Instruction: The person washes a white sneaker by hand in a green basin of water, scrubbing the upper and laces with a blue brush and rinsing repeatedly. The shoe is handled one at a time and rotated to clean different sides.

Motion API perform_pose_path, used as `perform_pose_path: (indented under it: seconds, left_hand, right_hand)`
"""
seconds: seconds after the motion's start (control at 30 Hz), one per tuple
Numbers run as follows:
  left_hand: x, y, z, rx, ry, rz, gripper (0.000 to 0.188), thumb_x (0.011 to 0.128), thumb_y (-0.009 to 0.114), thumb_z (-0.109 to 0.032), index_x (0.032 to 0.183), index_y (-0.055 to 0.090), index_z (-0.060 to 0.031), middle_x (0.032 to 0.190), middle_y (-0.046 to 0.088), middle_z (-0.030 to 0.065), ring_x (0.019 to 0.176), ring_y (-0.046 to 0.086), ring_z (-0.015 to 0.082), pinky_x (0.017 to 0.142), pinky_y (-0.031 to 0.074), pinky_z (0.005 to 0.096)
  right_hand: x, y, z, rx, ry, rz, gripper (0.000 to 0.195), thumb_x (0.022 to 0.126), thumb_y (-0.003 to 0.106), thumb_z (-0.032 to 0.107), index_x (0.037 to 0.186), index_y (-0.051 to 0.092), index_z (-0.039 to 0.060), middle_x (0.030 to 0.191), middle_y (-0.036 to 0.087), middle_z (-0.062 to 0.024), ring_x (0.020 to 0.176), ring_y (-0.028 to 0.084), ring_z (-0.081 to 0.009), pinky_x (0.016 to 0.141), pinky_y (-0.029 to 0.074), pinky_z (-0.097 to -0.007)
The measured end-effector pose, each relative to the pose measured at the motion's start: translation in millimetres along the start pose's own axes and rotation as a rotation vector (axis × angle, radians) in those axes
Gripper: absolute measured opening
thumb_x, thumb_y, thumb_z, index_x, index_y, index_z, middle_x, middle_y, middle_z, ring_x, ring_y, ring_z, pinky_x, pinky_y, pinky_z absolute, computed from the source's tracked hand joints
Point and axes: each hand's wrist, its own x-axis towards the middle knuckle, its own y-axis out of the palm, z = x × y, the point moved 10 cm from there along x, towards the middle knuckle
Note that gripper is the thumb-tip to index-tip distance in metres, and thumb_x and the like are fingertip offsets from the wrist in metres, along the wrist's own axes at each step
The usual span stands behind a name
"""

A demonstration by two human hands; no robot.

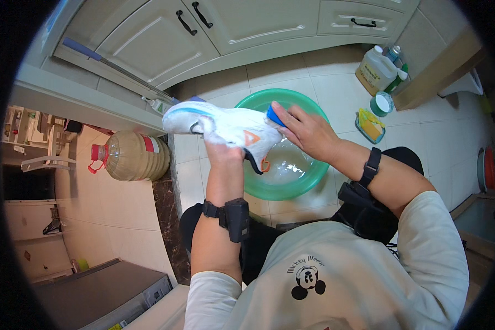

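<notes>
A white sports shoe [231,119] with orange and light blue marks is held above a green plastic basin [286,194] of cloudy water. My left hand [222,150] grips the shoe from below, its fingers partly hidden by the shoe and some suds. In my right hand [309,132] is a blue brush [275,116], pressed against the shoe's upper; its bristles cannot be made out.
Left of the basin lies a large plastic bottle [138,156] with a red cap. At the right stand a jug [375,71], a small tub [381,104] and a dish with a yellow sponge [370,127]. Cabinets [255,24] line the far side; a pole [128,74] leans there.
</notes>
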Motion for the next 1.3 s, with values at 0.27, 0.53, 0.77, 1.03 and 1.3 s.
perform_pose_path:
  seconds: [0.27,0.53,0.77,1.03,1.3]
  left_hand:
    - [5,-4,-1,-0.039,-0.008,-0.061,0.066,0.095,0.043,-0.060,0.131,0.050,-0.0053,0.137,0.051,0.0154,0.127,0.045,0.0384,0.111,0.031,0.0558]
    - [-1,1,-10,-0.056,-0.021,-0.083,0.065,0.096,0.041,-0.059,0.131,0.050,-0.0054,0.138,0.050,0.0149,0.126,0.046,0.0386,0.110,0.031,0.0570]
    - [-7,7,-15,-0.086,-0.023,-0.097,0.062,0.098,0.039,-0.056,0.131,0.049,-0.0056,0.140,0.049,0.0155,0.127,0.045,0.0382,0.111,0.030,0.0563]
    - [-5,10,-9,-0.092,-0.035,-0.032,0.057,0.098,0.042,-0.054,0.128,0.050,-0.0060,0.133,0.053,0.0144,0.123,0.049,0.0361,0.107,0.037,0.0547]
    - [-15,17,-5,-0.045,0.017,0.034,0.064,0.095,0.043,-0.062,0.126,0.049,-0.0062,0.127,0.056,0.0139,0.119,0.052,0.0350,0.106,0.038,0.0524]
  right_hand:
    - [-4,-8,11,0.078,-0.090,-0.139,0.065,0.088,0.065,0.015,0.147,0.037,0.0104,0.104,0.056,-0.0125,0.078,0.062,-0.0314,0.064,0.053,-0.0386]
    - [-25,9,-18,0.010,-0.070,-0.085,0.068,0.085,0.067,0.014,0.147,0.038,0.0137,0.100,0.056,-0.0107,0.074,0.061,-0.0293,0.060,0.052,-0.0375]
    - [-10,-1,0,0.079,-0.105,-0.239,0.072,0.084,0.067,0.011,0.148,0.035,0.0080,0.099,0.054,-0.0135,0.076,0.059,-0.0314,0.064,0.051,-0.0380]
    - [9,-16,13,0.064,-0.155,-0.301,0.070,0.084,0.068,0.014,0.147,0.038,0.0132,0.097,0.054,-0.0089,0.068,0.060,-0.0285,0.056,0.051,-0.0375]
    - [14,-6,16,-0.036,-0.100,-0.107,0.067,0.084,0.067,0.014,0.146,0.040,0.0115,0.095,0.054,-0.0106,0.072,0.060,-0.0292,0.061,0.052,-0.0390]
